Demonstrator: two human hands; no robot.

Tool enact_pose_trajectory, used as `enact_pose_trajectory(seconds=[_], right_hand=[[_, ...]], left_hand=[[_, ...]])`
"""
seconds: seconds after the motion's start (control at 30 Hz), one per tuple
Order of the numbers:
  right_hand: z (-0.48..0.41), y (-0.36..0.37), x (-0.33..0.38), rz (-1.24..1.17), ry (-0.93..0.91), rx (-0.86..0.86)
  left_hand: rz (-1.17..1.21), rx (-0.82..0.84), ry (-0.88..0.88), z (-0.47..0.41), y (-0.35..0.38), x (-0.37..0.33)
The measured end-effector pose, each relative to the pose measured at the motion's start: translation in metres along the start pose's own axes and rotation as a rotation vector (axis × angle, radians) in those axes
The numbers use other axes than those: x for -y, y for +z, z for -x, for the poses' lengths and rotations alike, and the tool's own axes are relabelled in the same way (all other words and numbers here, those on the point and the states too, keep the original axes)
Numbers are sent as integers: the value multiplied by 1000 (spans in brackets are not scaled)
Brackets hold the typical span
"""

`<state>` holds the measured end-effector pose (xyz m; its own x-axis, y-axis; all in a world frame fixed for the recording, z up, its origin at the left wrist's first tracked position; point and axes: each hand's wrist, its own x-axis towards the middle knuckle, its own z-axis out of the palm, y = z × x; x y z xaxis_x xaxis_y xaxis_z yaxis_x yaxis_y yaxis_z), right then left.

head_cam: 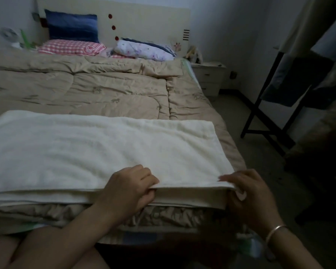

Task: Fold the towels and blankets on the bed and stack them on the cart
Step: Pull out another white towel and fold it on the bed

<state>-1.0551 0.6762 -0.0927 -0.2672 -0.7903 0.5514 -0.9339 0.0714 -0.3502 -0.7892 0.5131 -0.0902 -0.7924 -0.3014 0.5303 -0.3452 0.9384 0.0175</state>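
Observation:
A large white towel (97,148) lies folded in half across the foot of the bed, on top of a tan quilt (97,88). Its doubled near edge hangs slightly over the bed's front. My left hand (128,188) pinches the top layer at the near edge, around the middle of the towel. My right hand (248,191) pinches the same top layer at the near right corner, thumb under the cloth. No cart is in view.
Pillows sit at the headboard: a blue one (72,26), a pink checked one (70,47) and a floral one (144,49). A white nightstand (209,76) stands right of the bed. A black rack with hanging clothes (291,82) fills the right side, with bare floor between.

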Motion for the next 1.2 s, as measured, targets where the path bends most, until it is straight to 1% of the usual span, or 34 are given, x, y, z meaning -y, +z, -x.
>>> enact_pose_trajectory(seconds=[0.03, 0.07, 0.1, 0.13, 0.2, 0.23, 0.27, 0.3, 0.37, 0.5, 0.53, 0.6, 0.7, 0.77, 0.9, 1.0, 1.07, 1.1, 1.2], right_hand=[[9, 5, -3, -11, -1, 47], [15, 10, -5, -35, 40, 76], [20, 12, -7, -81, 137, 69], [22, 12, -7, -157, 277, 29], [23, 8, -4, -376, 570, -68], [23, 5, -2, -499, 687, -95], [21, 2, -2, -605, 773, -78], [19, -1, 0, -695, 831, -21], [15, -6, 7, -797, 872, 85], [3, -9, 18, -952, 988, 15], [0, -12, 21, -957, 1006, 22], [-6, -18, 26, -917, 1009, 102], [-13, -23, 31, -860, 949, 228], [-16, -20, 27, -833, 935, 268], [-16, -15, 12, -779, 958, 222], [-7, -10, 8, -675, 940, 264], [1, -5, 7, -583, 902, 281], [2, -4, 7, -589, 915, 267], [-6, -1, 5, -734, 935, 233]], left_hand=[[-5, 13, -11, 5, 3, -2], [2, 4, -24, 8, 5, -4], [15, -29, -16, 10, 6, -8], [20, -81, 23, 11, 6, -11], [-26, -184, 164, 11, 5, -20], [-71, -215, 227, 11, 4, -24], [-112, -228, 269, 10, 5, -26], [-141, -225, 286, 11, 7, -27], [-155, -220, 257, 11, 10, -27], [-144, -224, 200, 10, 10, -27], [-148, -224, 194, 10, 9, -28], [-176, -212, 168, 9, 10, -29], [-198, -163, 113, 7, 10, -29], [-166, -156, 131, 6, 7, -29], [-113, -94, 223, 6, 1, -26], [-94, 4, 252, 11, 9, -20], [-41, 50, 201, 15, 14, -22], [4, 57, 153, 16, 15, -24], [146, 6, -61, 7, 10, -29]])
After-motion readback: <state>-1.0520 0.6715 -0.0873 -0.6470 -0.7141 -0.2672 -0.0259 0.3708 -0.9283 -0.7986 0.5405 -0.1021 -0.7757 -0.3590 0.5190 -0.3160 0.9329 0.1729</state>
